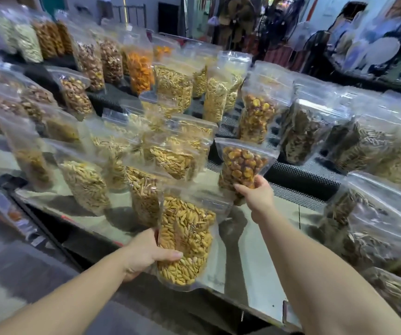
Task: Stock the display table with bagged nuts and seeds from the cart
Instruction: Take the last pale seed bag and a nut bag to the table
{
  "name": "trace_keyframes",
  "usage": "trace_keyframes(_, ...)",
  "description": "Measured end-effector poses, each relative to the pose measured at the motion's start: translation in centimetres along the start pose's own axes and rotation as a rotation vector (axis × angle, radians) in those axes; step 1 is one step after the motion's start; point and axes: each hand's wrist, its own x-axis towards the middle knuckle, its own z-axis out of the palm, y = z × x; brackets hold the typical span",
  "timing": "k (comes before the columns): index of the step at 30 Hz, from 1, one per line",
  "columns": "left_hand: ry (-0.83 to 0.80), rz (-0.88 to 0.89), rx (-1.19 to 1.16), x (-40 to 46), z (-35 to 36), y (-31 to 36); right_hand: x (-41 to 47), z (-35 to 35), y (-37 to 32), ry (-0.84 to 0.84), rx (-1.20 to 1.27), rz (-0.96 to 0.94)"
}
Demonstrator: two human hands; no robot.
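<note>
Two bags in the air at once here. The left hand (146, 252) grips a bag of pale seeds (185, 240) by its lower left edge, thumb curled across the front, holding it upright just above the near edge of the display table (262, 262). The right hand (255, 194) reaches further in, fingers pinching the bottom of a bag of golden-brown nuts (240, 165), lifted over the shiny tabletop and tilted a touch to the left. Right behind it stands a matching bag of the same nuts (257, 114), already upright on the dark mat (303, 175), so this looks like the placing step: the nut bag is heading for a spot in front of or beside its twin. To the left, rows of standing seed bags (170, 151) are already in place, and the pale seed bag seems bound for that group. The next move calls for lowering the nut bag onto its flat base and letting go only once it stands, since these pouches look top-light and easy to tip into their neighbours. The cart is not visible in this view.
</note>
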Motion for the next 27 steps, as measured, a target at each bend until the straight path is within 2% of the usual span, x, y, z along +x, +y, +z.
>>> trace_keyframes(6, 0.013, -0.009, 0.002, -0.3, 0.9, -0.1, 3.8, 0.7, 0.3, -0.015, -0.02, 0.004)
trace_keyframes(17, 0.013, 0.002, -0.028, -0.7, 0.5, -0.4, 6.8, 0.7, 1.2, -0.029, -0.231, -0.02)
trace_keyframes(23, 0.028, -0.011, -0.038, -1.4, 0.0, -0.6, 7.5, 1.4, 1.6, 0.016, -0.25, -0.04)
trace_keyframes(27, 0.025, -0.019, -0.046, -2.0, -0.6, -1.0, 7.2, 1.7, 1.6, 0.035, -0.172, -0.022)
